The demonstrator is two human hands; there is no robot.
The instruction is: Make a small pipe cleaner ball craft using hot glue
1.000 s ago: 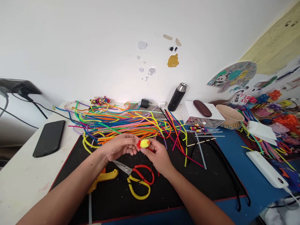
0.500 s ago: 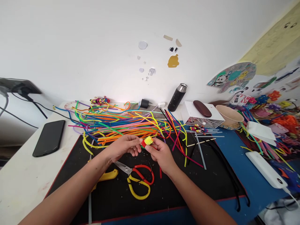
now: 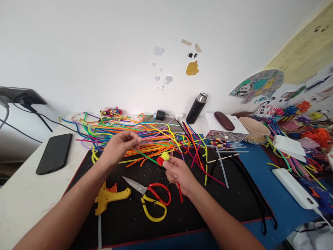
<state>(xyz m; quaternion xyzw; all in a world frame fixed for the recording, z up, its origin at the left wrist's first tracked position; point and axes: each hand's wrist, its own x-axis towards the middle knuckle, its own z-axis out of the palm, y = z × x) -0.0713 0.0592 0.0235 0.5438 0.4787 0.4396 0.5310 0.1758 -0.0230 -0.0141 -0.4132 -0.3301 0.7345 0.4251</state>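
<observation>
My right hand point(image 3: 179, 173) pinches a small coiled pipe-cleaner piece point(image 3: 164, 157), yellow on top and red at its left. A red stem point(image 3: 180, 192) hangs below the palm. My left hand point(image 3: 123, 146) is apart from the piece, up and left over the pile of coloured pipe cleaners point(image 3: 153, 140). Its thumb and fingers come together; what they hold, if anything, I cannot make out. Between the hands, a green pipe cleaner point(image 3: 147, 157) runs towards the piece; whether it is joined to it is unclear. Below lie open scissors point(image 3: 149, 194) and a yellow glue gun point(image 3: 111, 198).
A black mat point(image 3: 182, 222) covers the table's middle. On the left rests a phone point(image 3: 54, 153). Behind stand a black flask point(image 3: 197, 108), a white box point(image 3: 208, 126) and a beige basket point(image 3: 255, 128). At right are glue sticks point(image 3: 223, 170) and a white power bank point(image 3: 295, 187).
My left hand has let go of the coiled piece and moved up and left. My right hand keeps the piece in nearly the same place. More of the glue gun shows.
</observation>
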